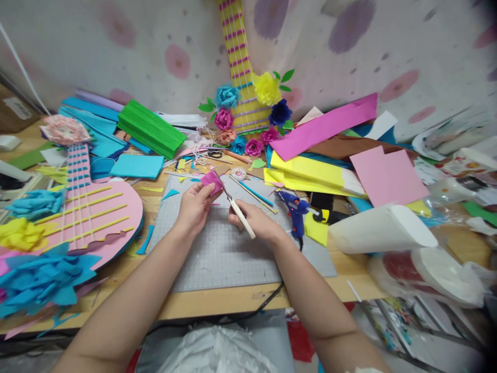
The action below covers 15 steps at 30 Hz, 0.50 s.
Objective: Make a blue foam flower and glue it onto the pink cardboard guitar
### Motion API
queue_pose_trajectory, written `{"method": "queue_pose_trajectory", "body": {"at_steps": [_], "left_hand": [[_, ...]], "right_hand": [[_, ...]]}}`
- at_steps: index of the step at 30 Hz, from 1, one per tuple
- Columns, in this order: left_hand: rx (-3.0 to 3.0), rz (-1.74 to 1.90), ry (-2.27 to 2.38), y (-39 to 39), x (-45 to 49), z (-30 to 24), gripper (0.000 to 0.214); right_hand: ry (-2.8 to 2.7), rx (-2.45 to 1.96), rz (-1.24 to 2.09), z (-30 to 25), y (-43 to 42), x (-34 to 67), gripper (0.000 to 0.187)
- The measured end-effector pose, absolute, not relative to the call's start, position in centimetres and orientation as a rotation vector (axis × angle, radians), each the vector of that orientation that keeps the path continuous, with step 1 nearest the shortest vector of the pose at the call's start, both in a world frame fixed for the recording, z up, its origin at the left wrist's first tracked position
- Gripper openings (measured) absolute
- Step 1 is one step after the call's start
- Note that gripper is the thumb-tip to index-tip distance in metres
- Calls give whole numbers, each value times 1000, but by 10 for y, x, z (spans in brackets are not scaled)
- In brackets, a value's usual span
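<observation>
My left hand (196, 207) pinches a small magenta paper piece (212, 180) between thumb and fingers, above the grey cutting mat (229, 259). In my right hand (252, 220) is a pair of scissors (241, 217) with pale handles. The blades point up and left and meet the right edge of the magenta piece. Whether they are cutting into it I cannot tell. Just beyond my hands, thin sticks (254, 194) and a small round white disc (238, 174) lie at the mat's far side.
A blue glue gun (294, 207) lies right of my hands, its cord running over the table edge. To the left rests a pink paper guitar (112, 207) with large flowers; a yellow one (240, 67) leans at the back. Coloured paper (326, 127) and a paper roll (382, 228) crowd the right.
</observation>
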<state>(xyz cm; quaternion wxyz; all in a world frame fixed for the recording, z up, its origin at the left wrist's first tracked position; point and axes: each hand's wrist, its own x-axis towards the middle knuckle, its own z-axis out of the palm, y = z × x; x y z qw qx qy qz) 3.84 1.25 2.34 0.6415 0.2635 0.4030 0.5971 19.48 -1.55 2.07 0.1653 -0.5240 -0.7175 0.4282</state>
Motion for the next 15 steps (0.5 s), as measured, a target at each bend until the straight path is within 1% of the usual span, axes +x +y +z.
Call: {"method": "queue_pose_trajectory", "body": {"at_steps": [15], "left_hand": [[559,1351,901,15,35,22,12]], "right_hand": [[-1933,-1402,1234,13,-16,192,35]]}}
